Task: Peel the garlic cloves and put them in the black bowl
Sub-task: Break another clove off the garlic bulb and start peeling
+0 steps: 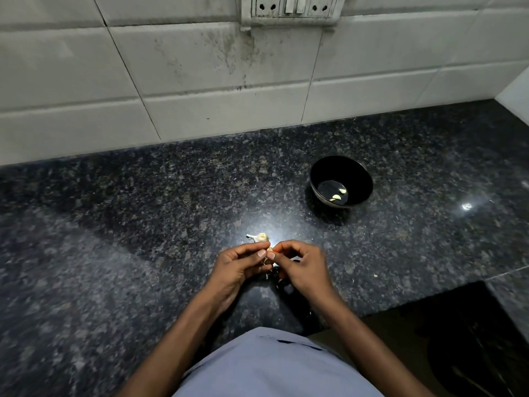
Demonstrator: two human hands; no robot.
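Peeling under way: both hands, left hand [239,263] and right hand [297,263], pinch one clove [269,249] above the worktop's [114,224] front edge, fingers curled tight. Next: strip skin, drop it in the bowl [355,170] toward the back right.

Small pale garlic clove [269,249] mostly covered by the curled fingertips of left hand [239,266] and right hand [297,266]; peel state not resolvable. White wall socket-and-switch plate [289,10] cut off by top edge. Two pale peeled cloves [339,194] in glossy black round bowl [357,174] too small for detail; dark recess [458,339] at lower right too dim to identify contents.
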